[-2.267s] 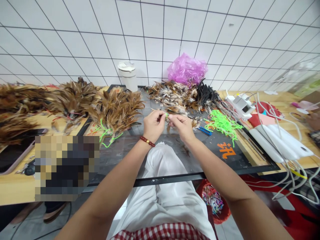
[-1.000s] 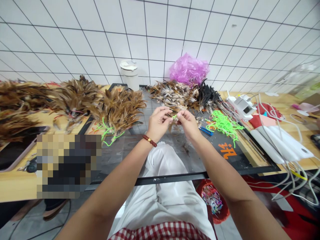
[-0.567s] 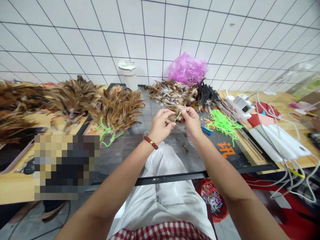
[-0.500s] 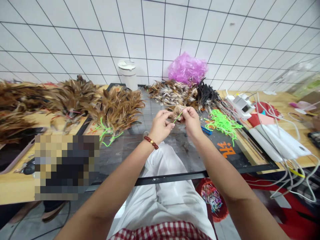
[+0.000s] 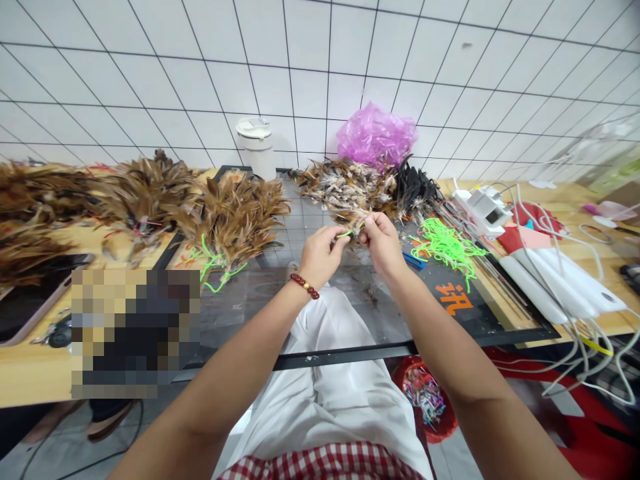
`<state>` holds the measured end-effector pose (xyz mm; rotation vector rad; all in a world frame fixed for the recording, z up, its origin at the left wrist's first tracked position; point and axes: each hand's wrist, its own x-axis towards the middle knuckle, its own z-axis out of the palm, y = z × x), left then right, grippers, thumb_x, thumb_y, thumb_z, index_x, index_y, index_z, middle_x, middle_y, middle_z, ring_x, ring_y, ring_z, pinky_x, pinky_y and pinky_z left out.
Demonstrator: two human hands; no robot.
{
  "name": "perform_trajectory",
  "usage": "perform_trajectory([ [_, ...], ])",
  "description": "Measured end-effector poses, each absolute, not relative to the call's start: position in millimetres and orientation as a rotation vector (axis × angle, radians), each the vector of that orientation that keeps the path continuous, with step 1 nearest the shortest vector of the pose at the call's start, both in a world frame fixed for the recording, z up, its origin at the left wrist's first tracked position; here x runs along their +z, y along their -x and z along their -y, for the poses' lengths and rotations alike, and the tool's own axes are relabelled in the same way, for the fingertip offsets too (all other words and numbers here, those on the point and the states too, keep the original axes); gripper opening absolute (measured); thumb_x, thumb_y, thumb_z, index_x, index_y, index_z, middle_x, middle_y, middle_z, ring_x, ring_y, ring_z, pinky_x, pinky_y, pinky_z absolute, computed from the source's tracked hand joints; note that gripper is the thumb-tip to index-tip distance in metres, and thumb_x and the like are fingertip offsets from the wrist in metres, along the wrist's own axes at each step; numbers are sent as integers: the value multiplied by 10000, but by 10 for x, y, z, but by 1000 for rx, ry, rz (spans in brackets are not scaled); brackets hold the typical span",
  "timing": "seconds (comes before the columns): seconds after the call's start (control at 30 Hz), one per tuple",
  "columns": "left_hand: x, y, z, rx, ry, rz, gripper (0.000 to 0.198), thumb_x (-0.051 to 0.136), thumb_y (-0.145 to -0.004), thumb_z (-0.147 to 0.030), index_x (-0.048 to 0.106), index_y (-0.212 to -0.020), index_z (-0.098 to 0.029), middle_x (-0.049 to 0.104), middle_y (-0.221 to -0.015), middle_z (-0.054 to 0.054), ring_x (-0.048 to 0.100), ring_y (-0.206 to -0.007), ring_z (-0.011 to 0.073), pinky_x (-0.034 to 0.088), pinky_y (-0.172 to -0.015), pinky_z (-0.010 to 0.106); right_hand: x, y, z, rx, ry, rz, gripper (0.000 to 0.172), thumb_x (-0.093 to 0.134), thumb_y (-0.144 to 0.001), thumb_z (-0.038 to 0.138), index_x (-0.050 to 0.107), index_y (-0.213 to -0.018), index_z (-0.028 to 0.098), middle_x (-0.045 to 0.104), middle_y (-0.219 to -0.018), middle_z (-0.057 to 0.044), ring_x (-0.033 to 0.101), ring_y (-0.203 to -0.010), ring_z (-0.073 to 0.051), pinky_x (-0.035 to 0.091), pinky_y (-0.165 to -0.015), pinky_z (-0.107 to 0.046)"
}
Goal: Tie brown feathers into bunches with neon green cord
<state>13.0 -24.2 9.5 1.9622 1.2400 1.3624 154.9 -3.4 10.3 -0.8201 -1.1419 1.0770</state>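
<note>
L hand (image 5: 323,255) nr R hand (image 5: 384,247)

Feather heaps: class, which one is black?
The rightmost heap, beyond the right hand; the mottled heap beside it is brown and cream, and the heaps further left are brown.

Bright, even light covers the tiled wall (image 5: 307,40), stretched and soft toward the right.
</note>
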Motion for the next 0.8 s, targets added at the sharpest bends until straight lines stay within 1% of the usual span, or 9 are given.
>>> perform_trajectory([
  [0.03,93,-122,241,1342,-1955,-1243,177,523,-836,-268,648,-768,-162,621,-726,29,520,-623,107,408,-605,222,104,-1546,37,1088,812,1141,335,644,-753,500,484,-727,207,465,-584,53,382,-479,-68,273,-451,-199],
  [0.1,91,-111,238,1296,-1906,-1243,260,503,-840,-289,621,-648,-159,586,-610,14,519,-599,111,394,-590,223,107,-1541,40,1108,806,1123,317,655,-752,469,485,-721,205,484,-600,48,387,-478,-65,274,-444,-195],
  [0.2,108,-110,240,1228,-1733,-1258,246,528,-790,-278,626,-603,-153,568,-538,-1,495,-519,100,372,-534,219,120,-1538,37,1200,798,988,274,654,-765,397,471,-708,201,538,-668,34,390,-478,-57,291,-432,-187],
  [0.3,135,-124,253,1137,-1597,-1254,209,541,-742,-256,643,-594,-148,563,-496,-6,474,-458,90,351,-483,212,145,-1547,33,1325,775,816,237,628,-786,331,449,-702,200,529,-689,39,373,-471,-51,321,-429,-183],
  [0.43,150,-147,264,1068,-1508,-1204,177,561,-711,-232,638,-580,-142,568,-482,-5,468,-424,79,350,-453,203,195,-1571,54,1324,730,780,254,616,-800,317,423,-681,203,478,-669,50,368,-476,-53,336,-430,-179],
  [0.53,151,-143,248,1094,-1332,-1144,161,564,-725,-218,626,-603,-132,568,-495,1,481,-421,78,366,-443,200,230,-1565,90,1320,653,871,285,650,-782,355,425,-693,206,473,-690,52,380,-487,-54,351,-448,-188],
  [0.67,164,-102,197,1127,-958,-923,131,583,-764,-235,613,-702,-122,627,-649,31,534,-483,79,427,-479,208,219,-1499,133,1299,604,1029,323,698,-742,421,457,-709,208,493,-681,47,422,-512,-65,361,-478,-203],
  [0.73,183,-76,172,1143,-758,-834,111,598,-766,-221,598,-715,-122,610,-663,23,515,-479,64,410,-461,190,191,-1458,149,1289,590,1093,333,694,-748,441,458,-714,208,506,-676,42,421,-519,-69,354,-487,-204],
  [0.8,203,-50,148,1151,-570,-783,110,589,-771,-193,577,-689,-121,557,-611,3,456,-445,41,353,-417,159,163,-1426,166,1289,582,1144,340,682,-757,456,452,-723,208,534,-717,30,412,-533,-70,347,-491,-204],
])
